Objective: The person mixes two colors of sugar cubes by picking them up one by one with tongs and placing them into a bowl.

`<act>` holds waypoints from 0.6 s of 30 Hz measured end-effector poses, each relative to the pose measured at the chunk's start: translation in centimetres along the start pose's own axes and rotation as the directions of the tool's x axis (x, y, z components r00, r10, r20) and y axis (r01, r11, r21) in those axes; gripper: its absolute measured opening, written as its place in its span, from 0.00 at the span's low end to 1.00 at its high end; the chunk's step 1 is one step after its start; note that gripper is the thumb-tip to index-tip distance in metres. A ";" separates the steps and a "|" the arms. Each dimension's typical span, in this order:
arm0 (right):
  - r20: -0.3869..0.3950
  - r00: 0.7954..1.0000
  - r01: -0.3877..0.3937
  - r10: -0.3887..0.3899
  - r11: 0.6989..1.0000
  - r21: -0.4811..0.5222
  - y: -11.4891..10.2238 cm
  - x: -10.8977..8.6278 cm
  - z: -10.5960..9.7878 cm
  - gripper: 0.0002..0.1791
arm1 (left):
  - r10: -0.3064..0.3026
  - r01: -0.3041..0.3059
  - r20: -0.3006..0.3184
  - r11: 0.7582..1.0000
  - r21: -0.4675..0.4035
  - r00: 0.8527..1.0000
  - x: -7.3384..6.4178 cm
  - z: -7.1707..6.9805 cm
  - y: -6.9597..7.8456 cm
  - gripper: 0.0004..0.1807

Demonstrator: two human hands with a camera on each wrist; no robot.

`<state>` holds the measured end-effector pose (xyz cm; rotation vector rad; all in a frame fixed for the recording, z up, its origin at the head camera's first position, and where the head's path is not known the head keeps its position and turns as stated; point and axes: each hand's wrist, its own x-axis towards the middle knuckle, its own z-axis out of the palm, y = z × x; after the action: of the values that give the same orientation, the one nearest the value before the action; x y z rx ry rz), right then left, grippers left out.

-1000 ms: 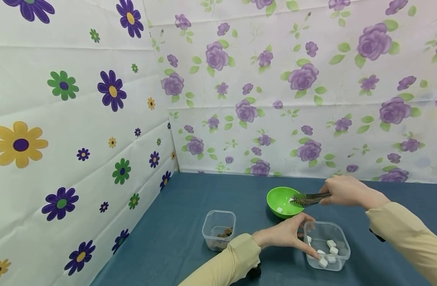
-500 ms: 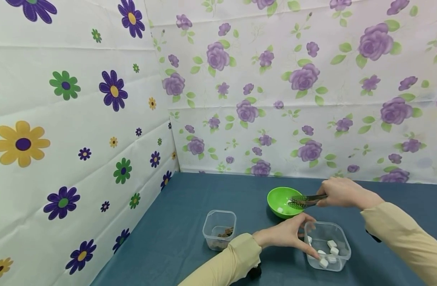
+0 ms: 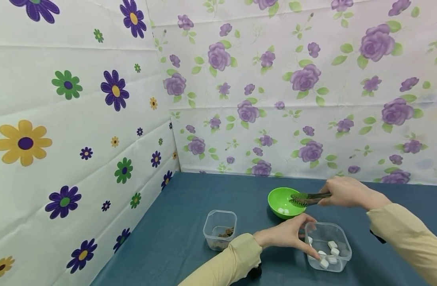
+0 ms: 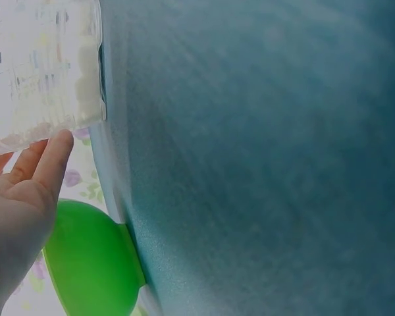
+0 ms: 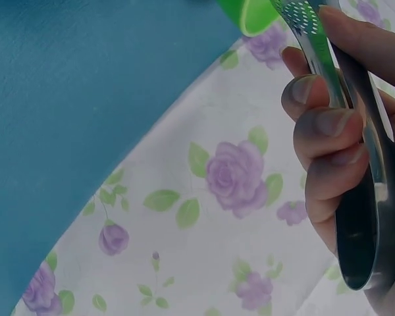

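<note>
My right hand (image 3: 350,192) grips metal tongs (image 5: 375,171), their perforated tips over the green bowl (image 3: 276,198) with nothing seen between them. Two white cubes (image 3: 283,211) lie together in the bowl's near side. With thumb at the front and fingers at the back corner, my left hand (image 3: 284,235) holds the left side of a clear plastic container (image 3: 343,265). Several white cubes (image 3: 333,248) are inside it. The left wrist view shows the fingertips (image 4: 60,148) against the container's wall, near the bowl's outer side.
Left of my left forearm stands another clear plastic container (image 3: 210,240) with brown pieces (image 3: 227,232) in it. A dark blue cloth (image 3: 189,194) covers the table. Flowered sheets hang behind and along the left side.
A white cube from the tongs now lies beside the other one in the bowl. The tongs have spread and drawn slightly back right. My left hand stays on the container.
</note>
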<state>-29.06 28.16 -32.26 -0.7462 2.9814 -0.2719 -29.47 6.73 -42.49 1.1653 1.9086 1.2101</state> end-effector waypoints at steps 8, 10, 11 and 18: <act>-0.050 0.999 -0.011 0.008 0.998 -0.067 0.4 -1.8 -1.5 0.30 | 0.002 -0.002 0.001 1.000 0.002 1.000 0.0 0.0 0.0 0.35; -0.055 0.998 -0.008 0.004 0.998 -0.066 0.5 -2.4 -1.6 0.28 | 0.005 -0.005 0.001 1.000 0.001 1.000 0.0 0.0 0.1 0.35; -0.057 0.998 -0.003 -0.001 0.998 -0.063 0.6 -2.7 -1.7 0.27 | 0.007 -0.007 0.000 1.000 0.003 1.000 0.0 0.0 0.1 0.35; -0.050 0.999 -0.011 0.010 1.000 -0.021 1.1 -4.7 -2.0 0.31 | 0.007 -0.007 0.001 1.000 -0.007 1.000 0.1 0.0 0.0 0.36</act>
<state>-25.63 31.63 -30.40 -0.7371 3.0386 -0.2626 -29.46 6.80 -42.46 1.1697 1.8998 1.2180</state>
